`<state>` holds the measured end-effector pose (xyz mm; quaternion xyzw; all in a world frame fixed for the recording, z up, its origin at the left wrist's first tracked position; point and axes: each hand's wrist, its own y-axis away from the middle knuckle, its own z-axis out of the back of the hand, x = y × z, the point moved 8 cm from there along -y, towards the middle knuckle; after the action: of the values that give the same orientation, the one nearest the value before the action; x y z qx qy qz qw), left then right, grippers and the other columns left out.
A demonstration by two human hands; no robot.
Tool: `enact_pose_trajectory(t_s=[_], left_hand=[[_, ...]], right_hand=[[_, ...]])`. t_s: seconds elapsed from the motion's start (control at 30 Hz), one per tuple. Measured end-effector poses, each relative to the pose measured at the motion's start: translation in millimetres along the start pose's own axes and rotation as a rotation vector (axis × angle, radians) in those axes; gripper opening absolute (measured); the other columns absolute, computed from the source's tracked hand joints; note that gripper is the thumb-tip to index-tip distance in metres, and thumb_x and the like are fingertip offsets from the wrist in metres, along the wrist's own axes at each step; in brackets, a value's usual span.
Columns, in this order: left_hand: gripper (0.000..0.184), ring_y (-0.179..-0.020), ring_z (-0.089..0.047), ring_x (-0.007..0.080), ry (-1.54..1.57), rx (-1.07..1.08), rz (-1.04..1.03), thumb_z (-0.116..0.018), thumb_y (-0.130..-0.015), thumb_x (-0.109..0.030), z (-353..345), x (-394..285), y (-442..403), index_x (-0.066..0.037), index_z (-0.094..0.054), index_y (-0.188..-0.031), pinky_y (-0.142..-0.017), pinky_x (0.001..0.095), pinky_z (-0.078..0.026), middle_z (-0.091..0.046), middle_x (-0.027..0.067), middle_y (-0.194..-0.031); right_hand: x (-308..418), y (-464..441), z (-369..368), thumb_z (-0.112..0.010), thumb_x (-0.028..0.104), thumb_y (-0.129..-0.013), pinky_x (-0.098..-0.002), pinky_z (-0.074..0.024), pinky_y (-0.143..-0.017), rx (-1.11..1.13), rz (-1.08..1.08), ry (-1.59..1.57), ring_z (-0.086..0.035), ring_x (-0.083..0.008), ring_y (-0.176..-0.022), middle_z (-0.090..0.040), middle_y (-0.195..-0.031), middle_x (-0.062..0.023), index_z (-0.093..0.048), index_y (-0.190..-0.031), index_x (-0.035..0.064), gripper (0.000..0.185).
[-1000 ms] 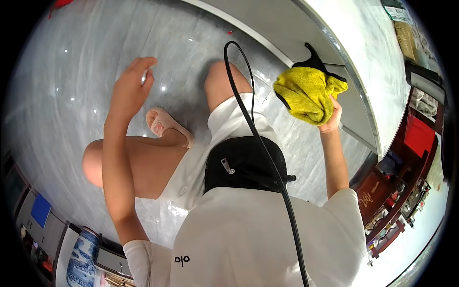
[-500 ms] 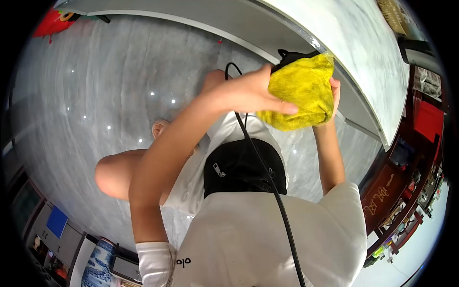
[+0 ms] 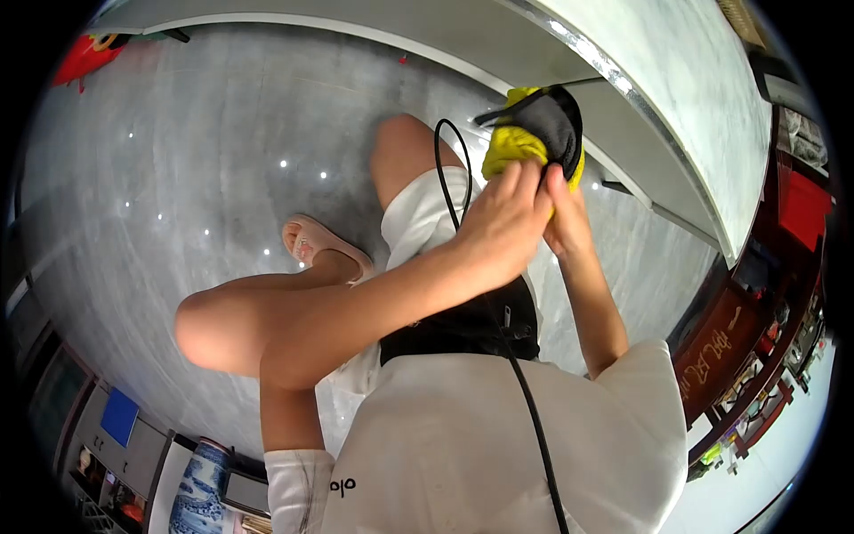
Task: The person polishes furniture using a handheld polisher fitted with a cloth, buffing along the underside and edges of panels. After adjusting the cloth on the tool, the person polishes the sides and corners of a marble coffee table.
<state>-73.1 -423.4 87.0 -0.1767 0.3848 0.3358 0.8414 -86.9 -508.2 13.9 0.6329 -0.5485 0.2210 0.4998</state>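
Gripping the cloth (image 3: 514,145) with left hand (image 3: 505,220) and right hand (image 3: 571,222) together, above the floor (image 3: 178,178) and beside the grey panel (image 3: 418,37) under the counter (image 3: 685,116); impossible to tell whether touching that panel. On the left, pinching the near edge with curled fingers. On the right, pressing at the same edge with a raised thumb, close against the left fingertips; impossible to make out the other right fingers.

Probably at the step of turning or gathering the edge between both hands. Calling, by the look of it, for a firm pinch on one side and a looser grip on the other, clear of the cable (image 3: 527,392) looping nearby.

As for looks, bright yellow and fuzzy in part, dark grey and smoother elsewhere, bordered in black. Bunched and creased rather than flat, with a thin black tip jutting leftward. Presumably soft and limp, likely to sag wherever unsupported. Hard to tell whether single-layered or hollow like a mitt.
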Motion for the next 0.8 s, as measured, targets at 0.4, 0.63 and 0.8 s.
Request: enact_pose_trajectory(t_s=[0.4,0.63,0.8], left_hand=[[0.026,-0.096,-0.054,0.0187,0.602,-0.170,0.274,-0.046,-0.081,-0.003,102.7,88.6,97.8,0.001,-0.053,-0.106,-0.085,0.0300,-0.040,-0.058,0.0094,-0.100],[0.021,-0.089,-0.053,0.0179,0.628,-0.748,0.447,-0.041,-0.082,0.001,174.1,150.1,125.1,0.001,-0.053,-0.099,-0.086,0.0313,-0.041,-0.056,0.0090,-0.094],[0.021,-0.089,-0.054,0.0186,0.350,-0.637,0.487,-0.039,-0.084,-0.001,166.0,160.1,125.8,0.002,-0.053,-0.099,-0.087,0.0323,-0.041,-0.056,0.0095,-0.094]], right_hand=[[101.4,115.0,189.8,-0.054,0.002,-0.077,-0.0354,-0.0455,-0.084,-1.134,0.960,0.214,-0.052,-0.0237,-0.100,-0.047,-0.117,-0.0116,-0.031,-0.125,0.0056,0.054],[104.9,60.5,219.1,-0.047,-0.004,-0.074,-0.0387,-0.0422,-0.085,-1.379,1.275,0.151,-0.046,-0.0255,-0.099,-0.039,-0.121,-0.0191,-0.009,-0.133,0.0052,0.071],[26.2,-25.8,86.1,-0.065,0.021,-0.070,-0.0428,-0.0355,-0.084,-0.655,1.307,1.671,-0.041,-0.0311,-0.102,-0.044,-0.117,-0.0112,-0.052,-0.104,0.0184,0.036]])
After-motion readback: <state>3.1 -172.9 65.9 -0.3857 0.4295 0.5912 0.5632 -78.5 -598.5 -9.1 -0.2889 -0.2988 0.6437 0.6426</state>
